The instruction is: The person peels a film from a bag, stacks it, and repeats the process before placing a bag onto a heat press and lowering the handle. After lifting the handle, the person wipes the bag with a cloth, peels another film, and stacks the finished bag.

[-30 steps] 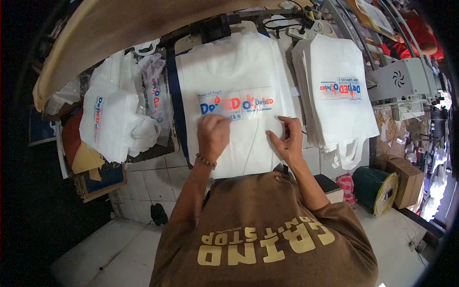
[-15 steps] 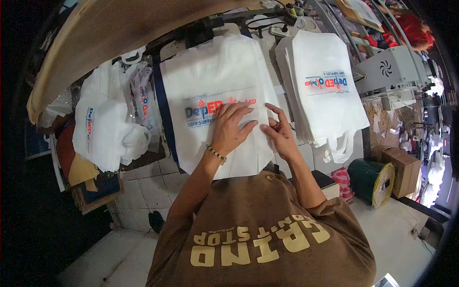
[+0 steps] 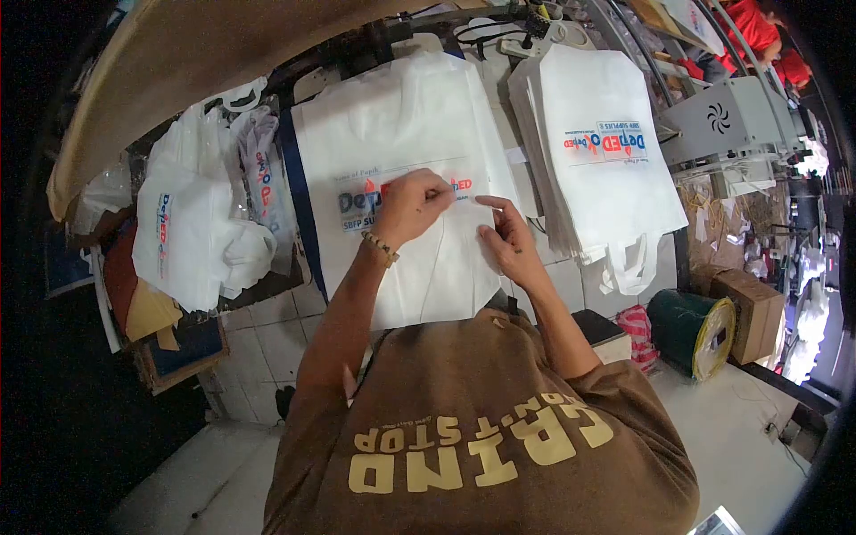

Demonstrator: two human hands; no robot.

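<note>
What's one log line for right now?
left hand: curled over printed logo | right hand: pressing on white bag | nearby: stack of printed bags to the right

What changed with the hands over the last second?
The left hand slid right across the printed logo and curled from flat into a pinch. The right hand edged slightly left. The white bag and the stack of bags beside it stayed put.

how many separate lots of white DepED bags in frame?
3. One bag flat at centre under the left hand and right hand; a neat stack right of it; a loose heap at far left. More bags may be hidden beneath.
</note>
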